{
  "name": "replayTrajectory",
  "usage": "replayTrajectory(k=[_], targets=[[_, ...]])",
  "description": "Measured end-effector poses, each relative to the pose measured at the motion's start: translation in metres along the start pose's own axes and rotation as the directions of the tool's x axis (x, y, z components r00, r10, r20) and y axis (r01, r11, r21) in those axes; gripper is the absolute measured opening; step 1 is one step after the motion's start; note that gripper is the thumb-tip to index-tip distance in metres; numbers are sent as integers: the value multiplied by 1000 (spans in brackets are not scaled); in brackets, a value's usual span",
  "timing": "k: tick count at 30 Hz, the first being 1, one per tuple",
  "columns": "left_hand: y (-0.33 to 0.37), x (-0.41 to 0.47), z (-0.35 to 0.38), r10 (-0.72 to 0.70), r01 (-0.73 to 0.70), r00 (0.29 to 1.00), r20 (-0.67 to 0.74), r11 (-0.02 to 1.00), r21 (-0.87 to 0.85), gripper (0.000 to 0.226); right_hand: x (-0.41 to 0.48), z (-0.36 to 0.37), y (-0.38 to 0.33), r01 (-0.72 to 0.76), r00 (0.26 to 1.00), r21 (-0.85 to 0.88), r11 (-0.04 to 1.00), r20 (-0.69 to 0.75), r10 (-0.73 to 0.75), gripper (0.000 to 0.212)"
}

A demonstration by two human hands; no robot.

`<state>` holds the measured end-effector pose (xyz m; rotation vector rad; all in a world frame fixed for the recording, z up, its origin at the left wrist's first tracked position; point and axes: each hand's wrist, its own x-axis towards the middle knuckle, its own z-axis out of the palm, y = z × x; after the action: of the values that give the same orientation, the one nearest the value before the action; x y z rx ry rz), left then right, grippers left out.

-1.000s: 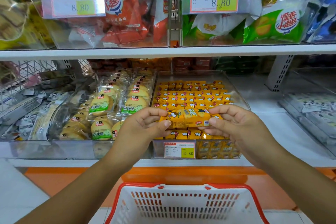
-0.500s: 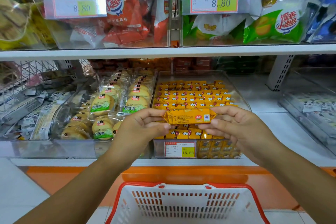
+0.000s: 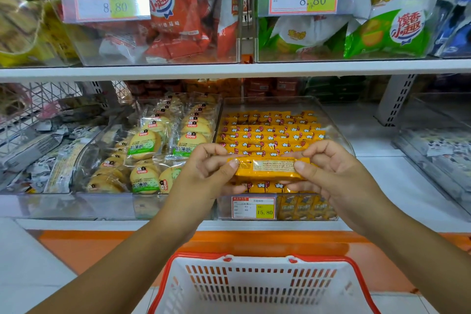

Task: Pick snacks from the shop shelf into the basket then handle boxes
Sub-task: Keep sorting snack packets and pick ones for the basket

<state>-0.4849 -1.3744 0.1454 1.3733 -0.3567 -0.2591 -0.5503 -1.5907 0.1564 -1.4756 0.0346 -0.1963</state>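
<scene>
Over the clear bin [image 3: 285, 103] on the lower shelf [image 3: 392, 181], I have my left hand [image 3: 206, 173] and right hand [image 3: 339, 173] each pinching one end of a yellow snack packet [image 3: 267, 168], thumbs on its printed back, held level. I judge this the picking step. Next I need to lower it into the white basket [image 3: 254, 257] below and let go.

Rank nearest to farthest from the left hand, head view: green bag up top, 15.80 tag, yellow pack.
1. yellow pack: pinched at its left end by the left hand.
2. 15.80 tag: just below and right of the hand.
3. green bag: far up and to the right, in the top row.
</scene>
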Motion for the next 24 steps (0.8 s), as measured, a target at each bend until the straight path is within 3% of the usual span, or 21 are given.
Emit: replayTrajectory(k=[5,10,24], targets=[[-3,1,-2,25,-20,997,-70,997,78,18,-1,3,5,-7,1000,-65,998,-12,6,14],[-2,1,-2,-9,12,999,-33,997,72,29,1,0,4,-55,998,-26,998,31,56,42],[-4,5,2,19,-4,999,-44,949,314,16,4,9,7,-11,1000,-188,982,-25,6,38]])
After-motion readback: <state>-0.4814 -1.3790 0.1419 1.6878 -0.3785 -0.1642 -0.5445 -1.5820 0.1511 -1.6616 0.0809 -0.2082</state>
